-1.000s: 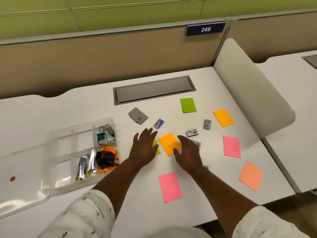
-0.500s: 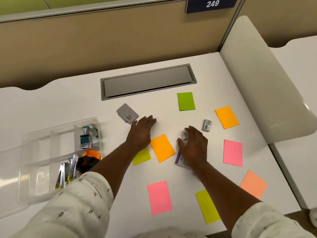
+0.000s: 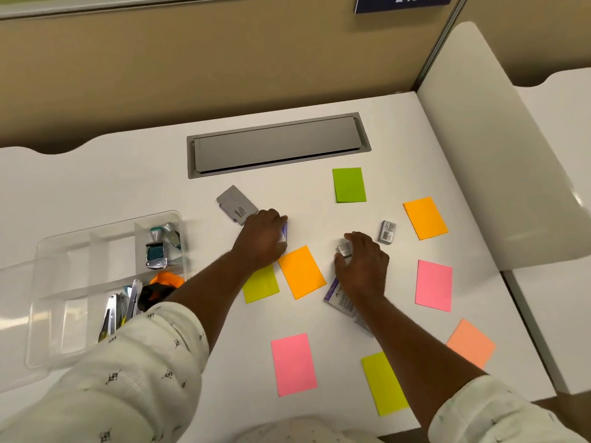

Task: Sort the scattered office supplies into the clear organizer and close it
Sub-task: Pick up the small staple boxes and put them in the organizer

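The clear organizer [image 3: 48,251] lies at the left of the white desk, its compartments holding staplers [image 3: 112,311], a stamp-like item [image 3: 156,254] and an orange-black object [image 3: 160,286]. My left hand [image 3: 262,241] closes over a small blue staple box [image 3: 284,233] beside a grey case [image 3: 237,204]. My right hand [image 3: 361,263] curls its fingers around a small grey staple box [image 3: 343,250]. Another grey staple box [image 3: 387,231] lies just right of it. A purple-white packet [image 3: 337,297] peeks from under my right wrist.
Sticky notes lie scattered: green [image 3: 348,185], orange [image 3: 424,218], orange [image 3: 301,271], yellow-green [image 3: 260,284], pink [image 3: 434,285], pink [image 3: 293,364], yellow [image 3: 382,383], salmon [image 3: 470,343]. A grey cable hatch [image 3: 278,143] is set into the desk. A white divider [image 3: 499,155] rises at right.
The view has tilted down and closer. My left hand reached forward onto the blue staple box. My right hand slid onto the grey staple box, exposing the purple-white packet beneath the wrist.
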A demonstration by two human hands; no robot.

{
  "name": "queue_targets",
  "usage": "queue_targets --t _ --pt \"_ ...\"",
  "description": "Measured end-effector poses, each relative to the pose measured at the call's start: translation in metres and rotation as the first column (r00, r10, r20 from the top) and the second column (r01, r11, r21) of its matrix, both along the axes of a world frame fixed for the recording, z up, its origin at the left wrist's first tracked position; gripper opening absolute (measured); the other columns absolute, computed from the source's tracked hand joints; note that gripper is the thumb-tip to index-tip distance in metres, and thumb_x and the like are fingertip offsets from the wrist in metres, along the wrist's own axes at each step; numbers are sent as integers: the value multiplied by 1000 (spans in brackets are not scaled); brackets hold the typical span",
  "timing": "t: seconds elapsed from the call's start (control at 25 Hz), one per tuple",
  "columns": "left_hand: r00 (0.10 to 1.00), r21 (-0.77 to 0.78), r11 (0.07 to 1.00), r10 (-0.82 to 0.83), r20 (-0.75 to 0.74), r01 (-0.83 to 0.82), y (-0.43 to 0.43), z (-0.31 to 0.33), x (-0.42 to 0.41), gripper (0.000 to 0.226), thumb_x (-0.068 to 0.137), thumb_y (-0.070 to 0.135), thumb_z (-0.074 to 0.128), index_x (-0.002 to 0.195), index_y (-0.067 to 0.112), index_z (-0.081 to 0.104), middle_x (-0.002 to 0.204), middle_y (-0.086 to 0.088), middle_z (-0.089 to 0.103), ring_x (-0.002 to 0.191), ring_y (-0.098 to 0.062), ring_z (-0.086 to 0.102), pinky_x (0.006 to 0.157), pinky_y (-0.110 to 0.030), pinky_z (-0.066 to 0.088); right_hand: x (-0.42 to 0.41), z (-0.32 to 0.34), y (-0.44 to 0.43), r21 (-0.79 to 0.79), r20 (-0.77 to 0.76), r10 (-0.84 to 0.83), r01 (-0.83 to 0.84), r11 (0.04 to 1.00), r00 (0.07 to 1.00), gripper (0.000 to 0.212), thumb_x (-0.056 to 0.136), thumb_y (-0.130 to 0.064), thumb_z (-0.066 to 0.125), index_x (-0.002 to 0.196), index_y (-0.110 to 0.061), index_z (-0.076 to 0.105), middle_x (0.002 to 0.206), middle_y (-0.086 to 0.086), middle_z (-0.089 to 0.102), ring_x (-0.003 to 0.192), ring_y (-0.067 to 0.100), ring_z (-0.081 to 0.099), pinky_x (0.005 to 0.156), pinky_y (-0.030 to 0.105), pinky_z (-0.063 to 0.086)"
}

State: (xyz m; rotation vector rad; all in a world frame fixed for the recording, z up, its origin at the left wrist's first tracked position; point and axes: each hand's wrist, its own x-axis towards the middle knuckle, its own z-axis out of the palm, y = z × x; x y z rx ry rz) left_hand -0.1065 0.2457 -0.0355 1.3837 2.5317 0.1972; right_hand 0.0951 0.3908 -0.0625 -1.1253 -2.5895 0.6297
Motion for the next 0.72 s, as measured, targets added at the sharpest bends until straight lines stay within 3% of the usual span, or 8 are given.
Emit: queue_targets --t 0.36,0.52,0.72 --pt "994 135 986 101 -35 -95 -48 47 37 55 76 43 68 123 14 63 117 -5 63 111 -26 56 97 -39 41 -14 33 -39 -67 -229 258 -280 958 939 64 64 -12 63 127 -23 56 133 -5 57 121 19 55 103 40 39" --pt "985 189 969 169 -45 -158 -83 61 49 53 72 38 70 118 12 64 110 -6 65 105 -28 58 95 -40 42 -23 46 -70 -98 -326 362 -412 906 873 59 68 -10 64 126 -19 58 129 -1 60 118 21 58 101 40 45" --pt "965 222 946 254 -66 -234 -142 69 46 53 76 44 67 121 16 62 109 -2 63 104 -23 56 93 -38 42 -41 56 -122 -168 -357 432 -512 842 828 55 79 -10 71 129 -26 52 126 -8 57 113 10 57 93 22 46"
